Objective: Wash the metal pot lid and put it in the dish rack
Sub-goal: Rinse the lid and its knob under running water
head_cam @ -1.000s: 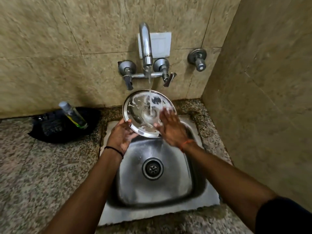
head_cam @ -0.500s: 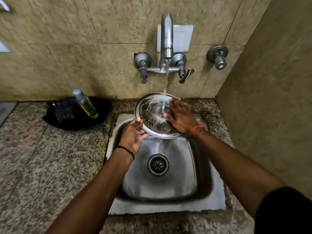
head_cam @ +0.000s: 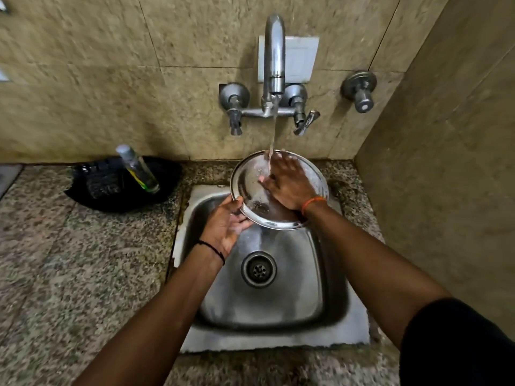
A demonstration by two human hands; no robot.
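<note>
The round metal pot lid is held tilted over the back of the steel sink, its shiny inner face toward me. My left hand grips its lower left rim. My right hand lies flat on the lid's face, fingers spread, under the running water. The stream falls from the tap onto the lid's upper part and my fingers. No dish rack is in view.
A black dish with a clear bottle sits on the granite counter left of the sink. Two tap handles and a separate valve stick out of the tiled wall. A side wall stands close on the right.
My right hand has slid from the lid's lower right edge up onto the middle of its face. The soapy film on the lid has rinsed away. The view shifted left.
</note>
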